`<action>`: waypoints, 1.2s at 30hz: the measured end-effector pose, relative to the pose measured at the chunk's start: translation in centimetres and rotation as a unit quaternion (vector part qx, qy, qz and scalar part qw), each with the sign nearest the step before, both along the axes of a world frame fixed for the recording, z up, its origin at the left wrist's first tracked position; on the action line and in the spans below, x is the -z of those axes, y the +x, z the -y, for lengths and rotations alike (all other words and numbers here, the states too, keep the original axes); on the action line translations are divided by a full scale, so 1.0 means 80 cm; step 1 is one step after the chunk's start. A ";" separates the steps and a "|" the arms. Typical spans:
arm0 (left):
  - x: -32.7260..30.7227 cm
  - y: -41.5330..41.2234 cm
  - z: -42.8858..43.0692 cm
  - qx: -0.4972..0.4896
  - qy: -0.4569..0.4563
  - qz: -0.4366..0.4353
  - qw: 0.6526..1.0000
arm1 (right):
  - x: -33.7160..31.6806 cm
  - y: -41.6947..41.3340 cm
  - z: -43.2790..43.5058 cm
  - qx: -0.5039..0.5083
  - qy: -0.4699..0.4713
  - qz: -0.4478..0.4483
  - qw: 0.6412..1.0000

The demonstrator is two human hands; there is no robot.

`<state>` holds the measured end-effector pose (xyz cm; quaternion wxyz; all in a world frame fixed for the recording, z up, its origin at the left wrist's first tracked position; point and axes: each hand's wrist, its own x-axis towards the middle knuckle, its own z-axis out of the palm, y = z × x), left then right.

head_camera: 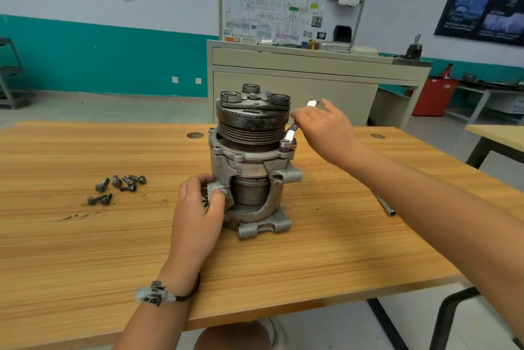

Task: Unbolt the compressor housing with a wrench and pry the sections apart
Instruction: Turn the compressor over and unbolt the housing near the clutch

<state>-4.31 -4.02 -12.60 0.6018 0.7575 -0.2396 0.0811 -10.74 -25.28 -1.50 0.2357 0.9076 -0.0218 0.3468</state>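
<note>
Compressor [252, 157] upright at centre of table [85, 236]. My left hand [198, 216] grips its side at 8 o'clock, fingers curled on the casting. My right hand [326, 128], at 2 o'clock, curls round the wrench [292, 130], whose ring end sits on the upper rim. Loose bolts [116, 188] lie at 9 o'clock.

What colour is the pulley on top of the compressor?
Dark grey, nearly black: the pulley sits above the lighter silver housing. The head view shows it.
</note>
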 end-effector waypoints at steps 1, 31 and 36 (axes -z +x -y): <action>0.001 0.000 0.000 0.000 -0.001 0.002 1.000 | -0.003 -0.006 -0.001 -0.006 0.040 0.024 0.999; 0.003 0.003 0.000 0.002 -0.004 0.014 1.000 | -0.040 -0.106 -0.084 0.239 -0.099 -0.241 0.936; 0.005 0.004 0.000 0.000 0.001 0.020 1.000 | -0.042 -0.069 -0.039 0.244 -0.100 -0.217 0.940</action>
